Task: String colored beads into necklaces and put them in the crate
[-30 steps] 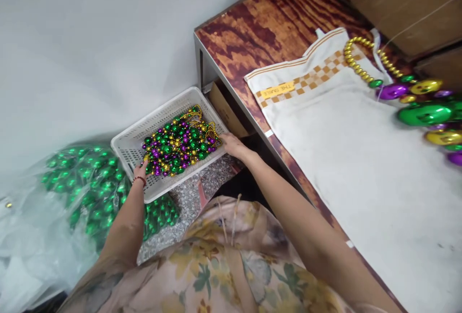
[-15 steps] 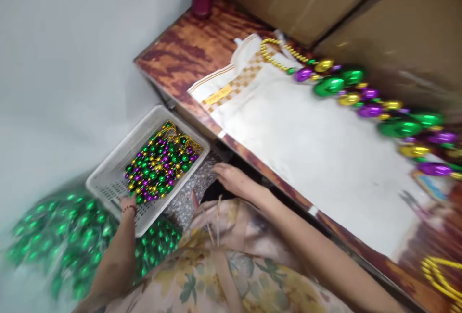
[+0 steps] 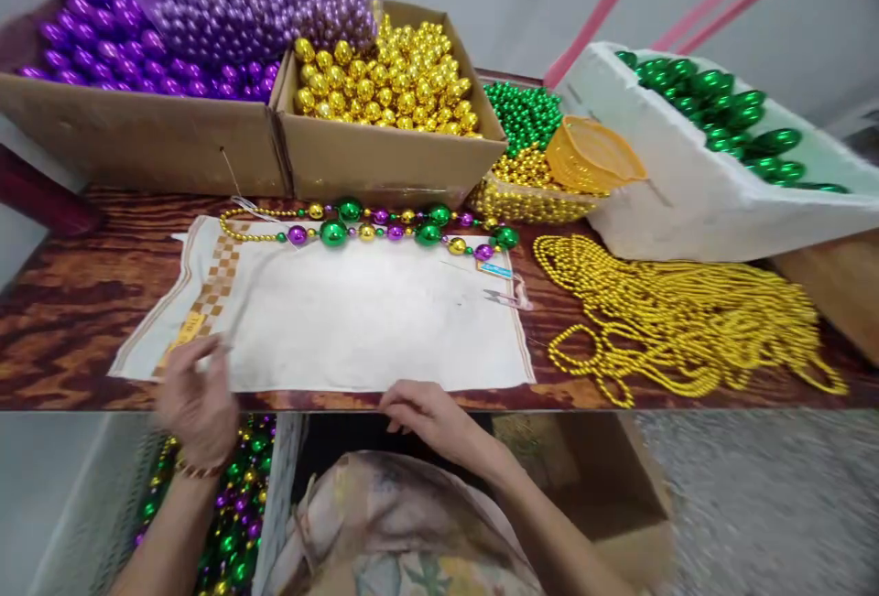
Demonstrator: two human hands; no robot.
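My left hand (image 3: 196,399) is raised over the front left corner of a white towel (image 3: 357,321) spread on the wooden table (image 3: 69,303); it is smeared by motion and its fingers are unclear. My right hand (image 3: 432,415) rests at the table's front edge below the towel, fingers loosely apart, holding nothing. A necklace of green, purple and gold beads (image 3: 385,225) lies along the towel's far edge. Below the table on the left stands a white basket (image 3: 283,486) with mixed bead necklaces (image 3: 237,514) in it.
Behind the towel stand a cardboard box of purple beads (image 3: 137,47) and one of gold beads (image 3: 385,74), then small green beads (image 3: 526,111), an orange scoop (image 3: 591,152) and a white foam box of large green beads (image 3: 707,102). Gold strands (image 3: 687,321) lie right. A cardboard box (image 3: 591,459) sits underneath.
The view has swung from the basket on the floor up to the table. My left hand left the basket and rose to the towel's corner; my right hand came up to the table edge.
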